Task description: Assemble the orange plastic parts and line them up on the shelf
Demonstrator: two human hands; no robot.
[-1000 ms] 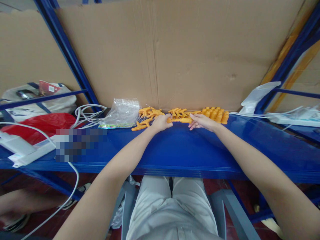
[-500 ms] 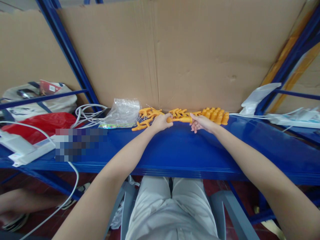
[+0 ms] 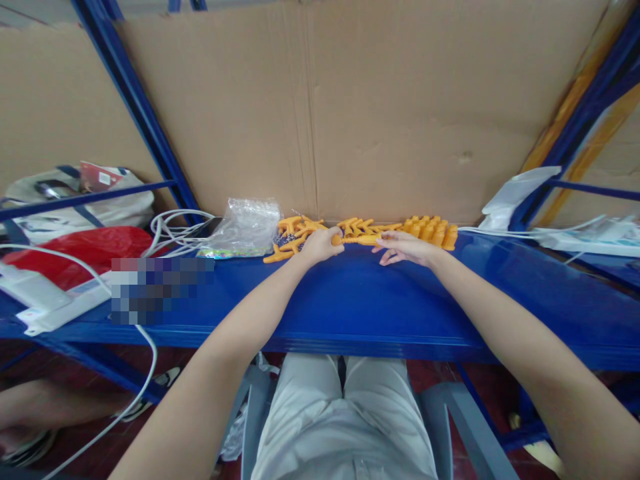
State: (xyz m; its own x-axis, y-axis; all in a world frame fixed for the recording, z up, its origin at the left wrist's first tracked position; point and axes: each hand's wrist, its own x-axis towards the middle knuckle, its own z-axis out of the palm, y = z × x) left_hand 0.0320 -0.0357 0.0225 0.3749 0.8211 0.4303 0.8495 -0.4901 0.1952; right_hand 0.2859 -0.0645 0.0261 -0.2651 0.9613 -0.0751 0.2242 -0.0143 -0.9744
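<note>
My left hand (image 3: 320, 245) is closed round one end of a long orange plastic piece (image 3: 357, 239) that lies along the back of the blue shelf (image 3: 350, 300). The fingers of my right hand (image 3: 403, 247) pinch its other end. Behind and to the left lie several loose orange forked parts (image 3: 295, 232). To the right of my right hand a cluster of upright orange peg-like parts (image 3: 433, 230) stands against the cardboard.
A crumpled clear plastic bag (image 3: 245, 227) and coiled white cables (image 3: 175, 230) lie left of the orange parts. A red bag (image 3: 85, 247) and white boxes (image 3: 45, 293) sit far left. Cardboard (image 3: 350, 107) backs the shelf. Another person's arm (image 3: 50, 407) shows at the lower left.
My right hand has shifted slightly along the orange piece and its fingers have spread a little. My left hand keeps its grip in the same place.
</note>
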